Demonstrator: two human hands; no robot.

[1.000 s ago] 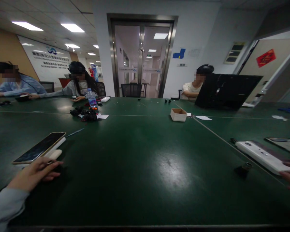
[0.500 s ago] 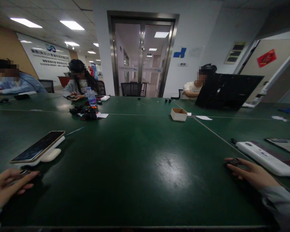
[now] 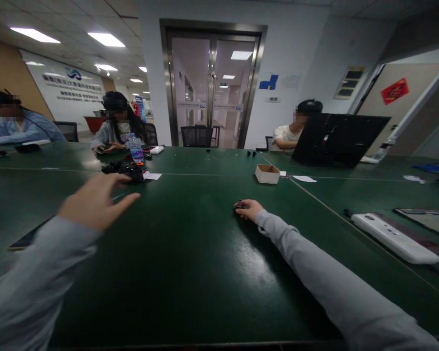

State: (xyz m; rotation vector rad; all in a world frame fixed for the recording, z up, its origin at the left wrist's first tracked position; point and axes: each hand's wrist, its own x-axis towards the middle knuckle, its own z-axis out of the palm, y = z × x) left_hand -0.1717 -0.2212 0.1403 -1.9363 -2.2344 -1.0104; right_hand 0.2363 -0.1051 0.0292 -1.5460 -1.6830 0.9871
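My R hand is stretched fwd, resting on the green table, fingertips pinched on a small dark object; too small to tell what it is. Cardboard box sits beyond the R hand, slightly to its right, apart from it. My L hand is raised above the table, fingers spread apart, holding nothing. Pile of black parts lies just beyond the L fingertips. Phone lies below-left of the L hand, mostly hidden by my sleeve. White device is well right of the R arm.
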